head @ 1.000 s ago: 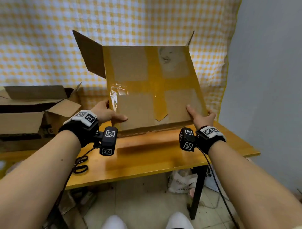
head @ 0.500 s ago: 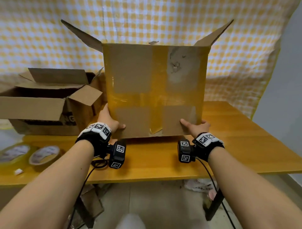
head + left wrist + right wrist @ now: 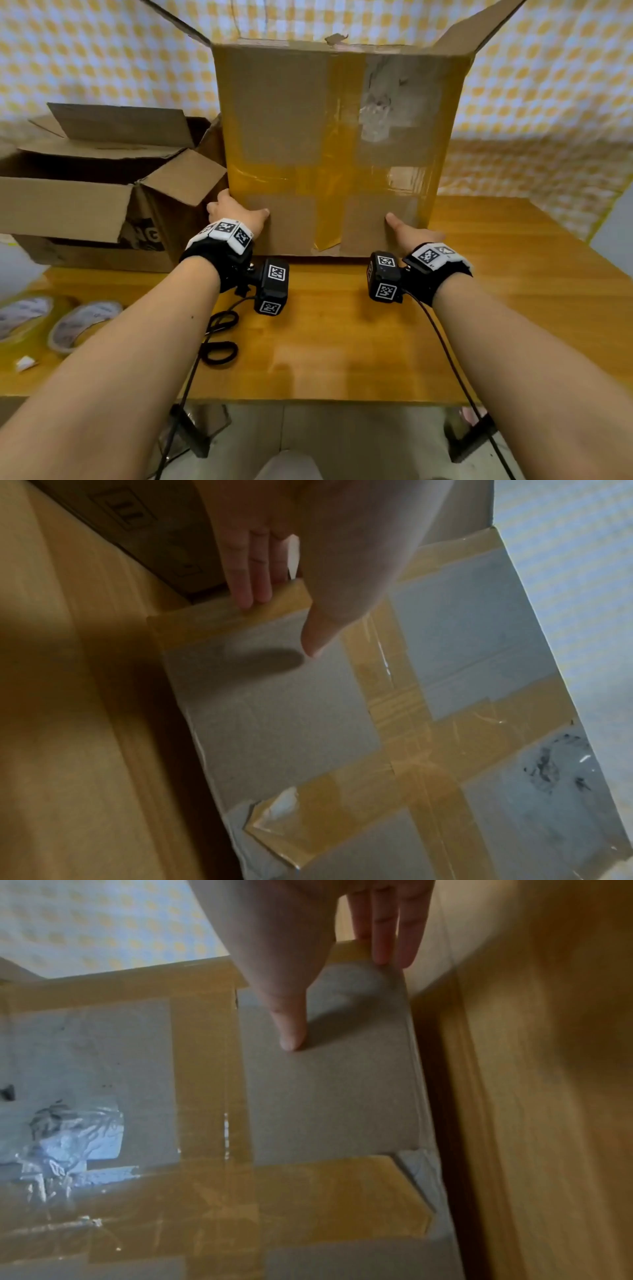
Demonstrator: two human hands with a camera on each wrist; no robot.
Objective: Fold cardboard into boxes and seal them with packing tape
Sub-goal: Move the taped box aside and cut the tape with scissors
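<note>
The left hand's fingers (image 3: 251,569) are laid straight along the left side wall of the taped box (image 3: 337,147), with the thumb stretched flat across its near face. The same is seen of the right hand's fingers (image 3: 385,923): they are kept straight against the right side wall, while the thumb is pressed flat on the near face. Nothing is pinched or curled round; the box is clasped between the two flat hands, the left hand (image 3: 233,214) at about 8 o'clock of the near face and the right hand (image 3: 411,233) at about 4 o'clock.

The box is stood on the wooden table (image 3: 342,342), with its taped face turned toward the person and crossed by yellowish packing tape (image 3: 329,192); flaps are spread outward at 11 and 1 o'clock. A second, open box (image 3: 85,192) is seen at 9 o'clock, just beside the first. Two tape rolls (image 3: 54,325) are laid at 8 o'clock on the table, and black scissors (image 3: 219,339) lie under the left forearm.
</note>
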